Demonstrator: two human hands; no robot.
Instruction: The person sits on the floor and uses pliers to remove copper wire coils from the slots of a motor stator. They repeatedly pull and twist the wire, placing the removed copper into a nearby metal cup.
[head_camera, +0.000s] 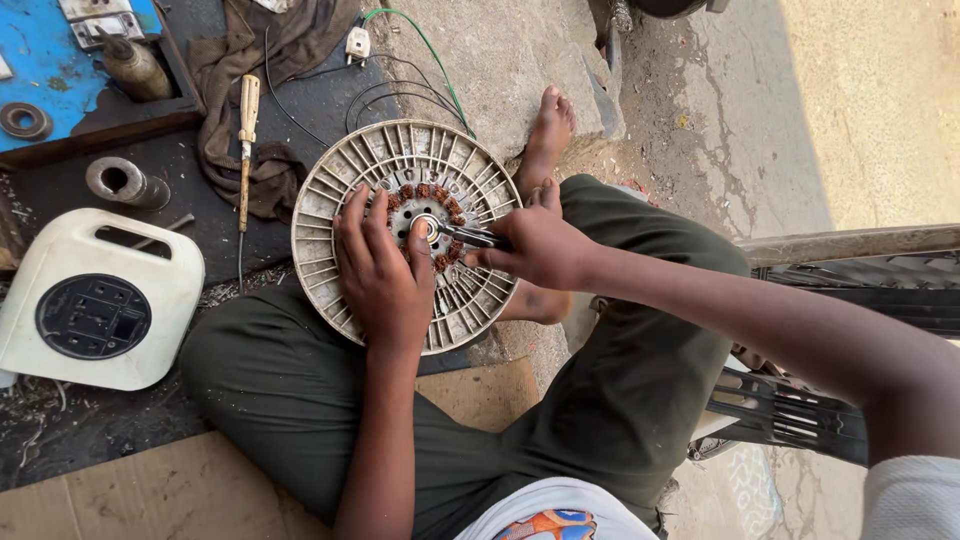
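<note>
A round off-white ribbed plastic wheel (345, 175) with copper windings around its hub rests on my crossed legs. My left hand (385, 275) lies flat on the wheel's lower middle, fingers spread beside the hub. My right hand (540, 245) grips a pair of dark pliers (470, 236), whose tip meets the shiny metal centre of the hub (427, 226). Part of the windings is hidden under my left fingers.
A yellow-handled screwdriver (246, 140) lies on a brown cloth (250, 60) to the left. A white plastic casing with a dark round inset (95, 300) sits at the left. Metal cylinder (125, 182), blue tray (45, 60), black wires (400, 95), cardboard (150, 490), black plastic grille (790, 410).
</note>
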